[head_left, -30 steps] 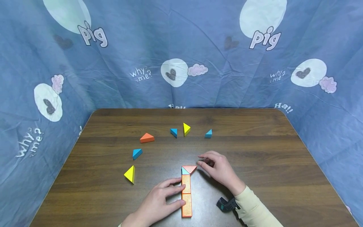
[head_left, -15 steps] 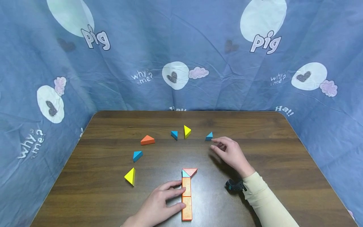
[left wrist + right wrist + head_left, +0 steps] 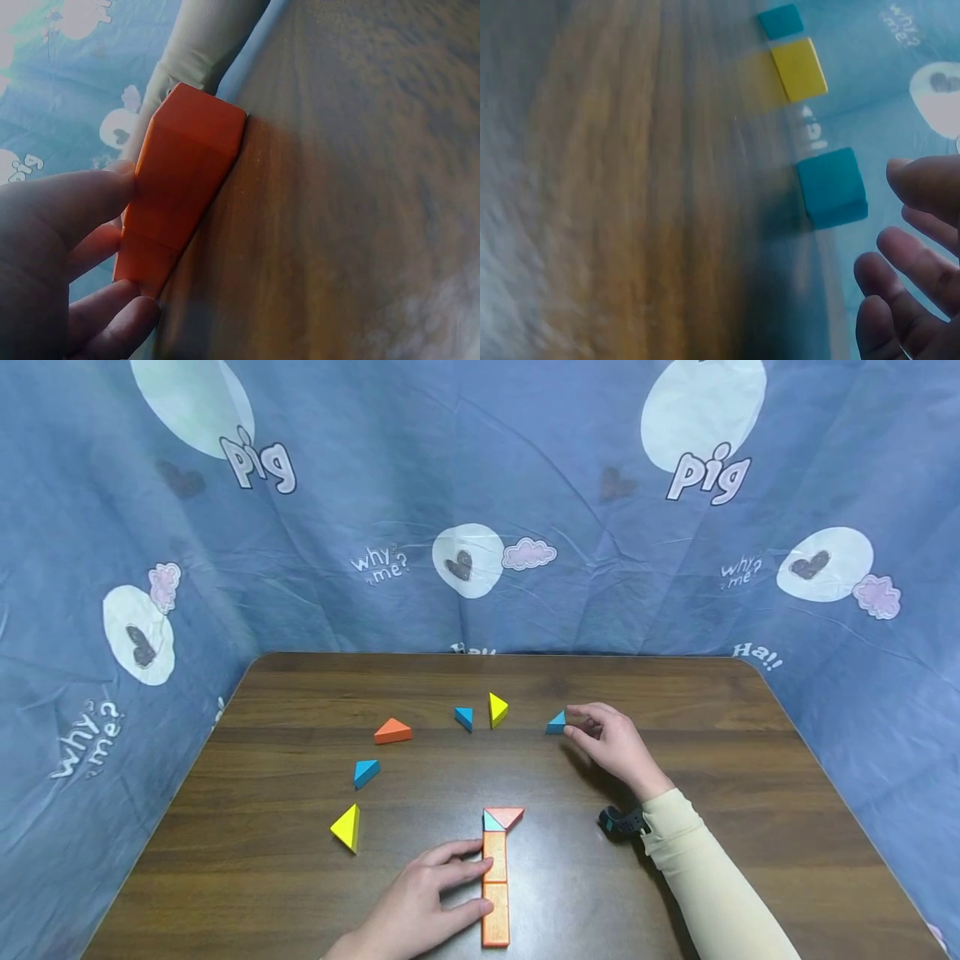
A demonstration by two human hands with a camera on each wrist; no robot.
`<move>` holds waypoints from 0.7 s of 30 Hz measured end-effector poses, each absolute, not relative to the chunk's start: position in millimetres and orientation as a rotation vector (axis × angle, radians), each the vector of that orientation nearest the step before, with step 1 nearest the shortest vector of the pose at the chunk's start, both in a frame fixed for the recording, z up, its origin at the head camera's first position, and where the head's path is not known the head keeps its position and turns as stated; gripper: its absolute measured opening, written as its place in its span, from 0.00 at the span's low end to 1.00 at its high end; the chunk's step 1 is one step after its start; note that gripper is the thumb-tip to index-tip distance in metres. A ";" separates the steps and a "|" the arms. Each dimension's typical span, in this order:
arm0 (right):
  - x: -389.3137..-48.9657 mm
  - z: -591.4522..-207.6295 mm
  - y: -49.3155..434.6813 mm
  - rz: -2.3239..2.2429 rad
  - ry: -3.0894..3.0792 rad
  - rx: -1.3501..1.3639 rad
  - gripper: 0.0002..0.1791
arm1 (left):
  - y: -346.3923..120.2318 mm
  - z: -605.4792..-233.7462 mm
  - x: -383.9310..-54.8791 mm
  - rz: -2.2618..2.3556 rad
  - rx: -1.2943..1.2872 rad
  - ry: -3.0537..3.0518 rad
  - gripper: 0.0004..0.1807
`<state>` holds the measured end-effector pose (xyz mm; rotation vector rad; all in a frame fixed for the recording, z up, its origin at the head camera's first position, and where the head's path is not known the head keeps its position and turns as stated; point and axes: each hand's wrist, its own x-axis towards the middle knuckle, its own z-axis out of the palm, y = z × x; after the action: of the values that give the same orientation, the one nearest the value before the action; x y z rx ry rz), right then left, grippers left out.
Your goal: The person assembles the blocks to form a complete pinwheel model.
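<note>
Right hand (image 3: pixel 615 747): thumb and fingers apart, just beside the right-hand blue triangular block (image 3: pixel 555 723); gap visible in the right wrist view. Close gently and low, thumb opposite fingers.

Right-hand blue triangular block: on the wood-grain table (image 3: pixel 750 777), toward the far edge. Probably best pinched by opposing side faces, away from the thin tip; lift straight up.

Left hand (image 3: pixel 420 893): loosely spread, not clamped, tips resting on the orange rectangular blocks (image 3: pixel 494 856). Press lightly; sideways force could misalign the joint.

Orange rectangular blocks: two, end to end, in line.

Pale blue triangular block (image 3: pixel 490 821): at the far end of the line, touching.

Pinkish-orange triangular block (image 3: pixel 507 816): against the pale blue piece, projecting rightward. Avoid knocking on return.

Upper yellow triangular block (image 3: pixel 498 710): left of the grasp, well clear.
</note>
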<state>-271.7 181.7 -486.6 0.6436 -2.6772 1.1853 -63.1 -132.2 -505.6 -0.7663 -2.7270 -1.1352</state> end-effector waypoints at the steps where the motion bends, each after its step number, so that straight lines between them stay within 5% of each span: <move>1: -272.9 -487.3 182.5 1.184 -2.687 0.645 0.21 | -132.1 -505.5 -63.2 -1.136 -0.767 -2.728 0.25; 21: -294.3 -494.0 189.4 1.310 -2.905 0.686 0.29 | -131.1 -502.7 -63.1 -1.152 -0.718 -2.812 0.26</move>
<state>-294.3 189.4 -494.0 0.6858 -2.9049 1.3103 -63.1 -131.1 -502.7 -0.7184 -2.8120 -1.1517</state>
